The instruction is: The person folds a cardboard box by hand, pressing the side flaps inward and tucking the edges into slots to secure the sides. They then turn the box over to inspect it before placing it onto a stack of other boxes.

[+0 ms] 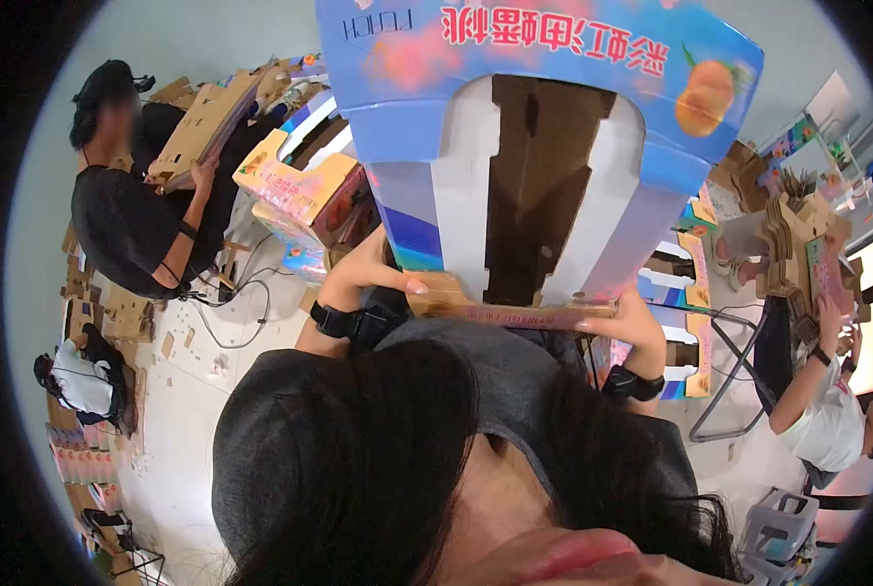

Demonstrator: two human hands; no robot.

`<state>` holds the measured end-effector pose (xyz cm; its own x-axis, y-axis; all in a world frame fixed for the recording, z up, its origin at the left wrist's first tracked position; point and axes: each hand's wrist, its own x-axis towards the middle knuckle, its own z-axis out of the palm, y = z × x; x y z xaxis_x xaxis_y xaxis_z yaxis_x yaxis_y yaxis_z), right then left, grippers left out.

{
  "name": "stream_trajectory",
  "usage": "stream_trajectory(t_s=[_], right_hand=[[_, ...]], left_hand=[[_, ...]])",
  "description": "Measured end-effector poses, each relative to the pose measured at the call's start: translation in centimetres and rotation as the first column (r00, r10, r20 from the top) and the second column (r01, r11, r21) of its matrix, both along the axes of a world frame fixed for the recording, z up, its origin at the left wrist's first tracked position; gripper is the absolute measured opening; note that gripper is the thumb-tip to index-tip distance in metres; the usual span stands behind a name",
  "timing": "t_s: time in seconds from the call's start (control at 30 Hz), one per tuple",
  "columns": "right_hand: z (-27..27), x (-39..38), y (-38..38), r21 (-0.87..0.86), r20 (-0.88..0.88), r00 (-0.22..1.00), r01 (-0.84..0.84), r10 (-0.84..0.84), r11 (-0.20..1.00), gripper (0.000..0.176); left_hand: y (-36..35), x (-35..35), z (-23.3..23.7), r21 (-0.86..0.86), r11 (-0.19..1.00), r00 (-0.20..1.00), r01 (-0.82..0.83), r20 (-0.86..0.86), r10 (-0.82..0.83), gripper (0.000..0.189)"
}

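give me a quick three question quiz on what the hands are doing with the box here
1. True or false: the left hand and the right hand both grip the blue box.
2. Which fruit is printed on the blue box? A apple, B peach, C banana.
3. What is worn on each wrist?
Key: 1 true; 2 B; 3 a black band.

Ten o'clock: a person (pixel 128 225) holding cardboard (pixel 202 122). Eleven: my stacked cartons (pixel 304 190). Nine: cables (pixel 231 313) on the floor. Three: another person (pixel 827 420). Five: a stool (pixel 783 523).
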<state>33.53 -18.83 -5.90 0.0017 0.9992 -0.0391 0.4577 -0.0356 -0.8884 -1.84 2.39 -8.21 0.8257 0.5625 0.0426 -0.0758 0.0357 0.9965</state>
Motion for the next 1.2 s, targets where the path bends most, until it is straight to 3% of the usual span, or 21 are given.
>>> stream_trajectory(t_s=[0.03, 0.1, 0.13, 0.17, 0.23, 0.33, 0.43, 0.5, 0.53, 0.63, 0.73, 0.83, 0.93, 1.03, 1.07, 1.1, 1.17, 1.2], right_hand=[[0.4, 0.0, -0.4, 0.026, 0.018, 1.000, -0.020, 0.020, 0.999, 0.112], [0.8, -0.2, -0.8, 0.130, -0.176, 0.984, 0.010, 0.013, 0.991, 0.121], [1.6, -0.3, 0.2, 0.407, 0.143, 0.989, -0.027, -0.034, 0.913, 0.130], [2.2, -0.8, 0.6, 0.606, 0.085, 0.987, 0.059, -0.139, 0.793, 0.117], [5.4, -2.1, 2.1, 0.806, -0.182, 0.962, 0.265, -0.204, 0.529, 0.095], [9.9, -3.0, 3.8, 0.740, -0.543, 0.821, 0.566, -0.174, 0.364, 0.072], [10.7, -2.7, 2.9, 0.591, -0.629, 0.755, 0.619, -0.186, 0.517, 0.065], [11.5, -3.6, 2.3, 0.406, -0.589, 0.718, 0.659, -0.370, 0.633, 0.092], [12.0, -4.2, 2.4, 0.394, -0.669, 0.688, 0.648, -0.281, 0.652, 0.073], [11.1, -1.2, 3.5, 0.454, -0.618, 0.772, 0.504, -0.148, 0.735, 0.076], [10.0, -2.1, 3.7, 0.518, -0.668, 0.731, 0.591, -0.139, 0.619, 0.079], [9.3, -3.0, 2.5, 0.513, -0.662, 0.715, 0.650, -0.223, 0.562, 0.082], [7.3, -2.9, 0.9, 0.592, -0.582, 0.790, 0.575, -0.194, 0.565, 0.057], [4.0, -2.2, -1.4, 0.650, -0.524, 0.837, 0.511, -0.154, 0.563, 0.058], [2.6, -1.7, -2.2, 0.673, -0.483, 0.860, 0.485, -0.165, 0.558, 0.058], [2.0, -1.6, -2.7, 0.699, -0.412, 0.886, 0.456, -0.212, 0.551, 0.059], [0.7, -1.1, -3.2, 0.702, -0.440, 0.873, 0.480, -0.210, 0.526, 0.062], [2.2, -3.0, -3.0, 0.676, -0.535, 0.830, 0.532, -0.156, 0.511, 0.065]], left_hand=[[0.0, 0.0, -0.2, -0.008, 1.000, 1.000, 0.001, 0.005, -0.001, 0.106], [-0.2, 0.1, -0.5, -0.023, 1.000, 1.000, -0.002, 0.017, 0.002, 0.112], [-0.3, 0.2, -0.2, -0.030, 1.000, 1.000, 0.008, 0.012, -0.008, 0.115], [-0.4, 0.3, 0.0, -0.035, 0.999, 1.000, 0.015, 0.008, -0.015, 0.118], [-0.8, 0.3, 0.6, -0.014, 0.999, 0.999, 0.037, 0.005, -0.037, 0.122], [-1.1, 0.2, 1.5, -0.002, 0.997, 0.997, 0.082, 0.001, -0.082, 0.124], [-1.6, 0.0, 2.4, -0.021, 0.995, 0.995, 0.101, -0.015, -0.101, 0.126], [-1.5, -0.3, 2.8, 0.006, 0.994, 0.993, 0.108, -0.041, -0.108, 0.127], [-1.3, -0.4, 2.5, 0.020, 0.993, 0.992, 0.119, -0.052, -0.118, 0.127], [-1.0, -0.2, 2.2, 0.035, 0.990, 0.990, 0.133, -0.046, -0.132, 0.131], [-0.7, -0.3, 1.8, 0.094, 0.986, 0.991, 0.136, -0.015, -0.135, 0.129], [-0.1, -0.4, 2.2, 0.108, 0.993, 0.989, 0.039, 0.137, -0.054, 0.128], [-2.0, 0.5, 8.1, 0.102, 0.983, 0.940, -0.155, 0.320, 0.115, 0.132], [-3.9, 0.6, 11.2, -0.052, 0.941, 0.888, -0.333, 0.317, 0.332, 0.133], [-5.4, 0.2, 12.0, -0.095, 0.943, 0.884, -0.319, 0.329, 0.332, 0.132], [-5.6, 0.4, 11.8, -0.114, 0.948, 0.876, -0.298, 0.363, 0.319, 0.123], [-6.1, 0.7, 11.6, -0.152, 0.956, 0.855, -0.250, 0.428, 0.292, 0.106], [-6.1, 0.7, 11.6, -0.102, 0.971, 0.869, -0.217, 0.434, 0.239, 0.088]])
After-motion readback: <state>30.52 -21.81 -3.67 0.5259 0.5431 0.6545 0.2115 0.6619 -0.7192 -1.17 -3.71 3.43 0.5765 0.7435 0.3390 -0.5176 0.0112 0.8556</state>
